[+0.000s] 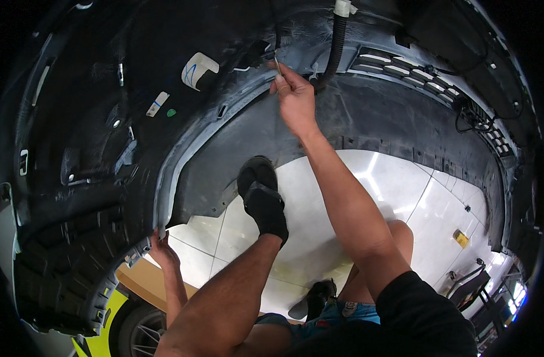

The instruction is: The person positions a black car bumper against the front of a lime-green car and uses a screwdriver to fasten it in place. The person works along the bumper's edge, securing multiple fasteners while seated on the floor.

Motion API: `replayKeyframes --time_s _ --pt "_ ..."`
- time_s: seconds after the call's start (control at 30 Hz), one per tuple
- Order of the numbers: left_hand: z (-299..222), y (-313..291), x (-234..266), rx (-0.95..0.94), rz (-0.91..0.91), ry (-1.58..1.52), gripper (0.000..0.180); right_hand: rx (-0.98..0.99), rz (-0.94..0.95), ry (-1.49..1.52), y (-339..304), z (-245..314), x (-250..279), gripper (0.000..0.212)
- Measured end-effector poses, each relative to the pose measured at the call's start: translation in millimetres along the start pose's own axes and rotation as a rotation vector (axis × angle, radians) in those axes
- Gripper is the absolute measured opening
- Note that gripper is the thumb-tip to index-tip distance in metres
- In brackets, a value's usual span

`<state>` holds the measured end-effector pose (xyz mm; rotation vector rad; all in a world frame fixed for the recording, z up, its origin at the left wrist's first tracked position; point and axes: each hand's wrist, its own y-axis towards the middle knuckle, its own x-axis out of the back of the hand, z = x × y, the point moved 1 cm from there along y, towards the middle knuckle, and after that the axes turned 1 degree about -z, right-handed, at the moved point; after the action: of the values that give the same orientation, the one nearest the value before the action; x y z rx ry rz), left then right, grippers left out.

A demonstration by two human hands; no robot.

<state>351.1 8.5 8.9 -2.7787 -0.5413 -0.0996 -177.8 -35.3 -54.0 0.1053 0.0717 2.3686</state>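
Note:
The inner side of a large black car bumper (242, 128) curves around me, with a grey edge strip along its inner panel. My right hand (295, 104) is raised to the upper middle of it, thumb and fingers closed on a thin metal rod (277, 64). The rod's tip points up at a small dark bracket on the panel; whether it touches cannot be told. At the lower left, my left hand (164, 252) has its fingers up against the end of the grey edge strip (162, 217). My left leg partly hides that forearm.
A ribbed black hose (338, 44) hangs beside my right hand. Honeycomb grille openings (397, 68) line the right side. My sandalled foot (260, 187) stands by the bumper's lower edge. A yellow packet (460, 238) lies on the white tiles; a wheel (142, 333) shows lower left.

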Motion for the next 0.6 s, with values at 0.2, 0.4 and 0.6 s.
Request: replayKeyframes --time_s 0.2,0.4,0.6 --pt "0.8 -0.6 -3.9 -0.049 0.032 0.000 0.039 0.058 -0.004 -0.106 3.2 -7.2 2.8 0.030" --pt "-7.5 -10.1 -15.9 -0.053 0.030 -0.026 0.036 0.061 -0.019 -0.169 0.9 0.3 1.6 0.031" --pt "-10.8 -11.6 -18.5 -0.079 0.034 0.068 0.044 0.077 -0.073 -0.188 0.8 -0.7 -4.0 0.031"
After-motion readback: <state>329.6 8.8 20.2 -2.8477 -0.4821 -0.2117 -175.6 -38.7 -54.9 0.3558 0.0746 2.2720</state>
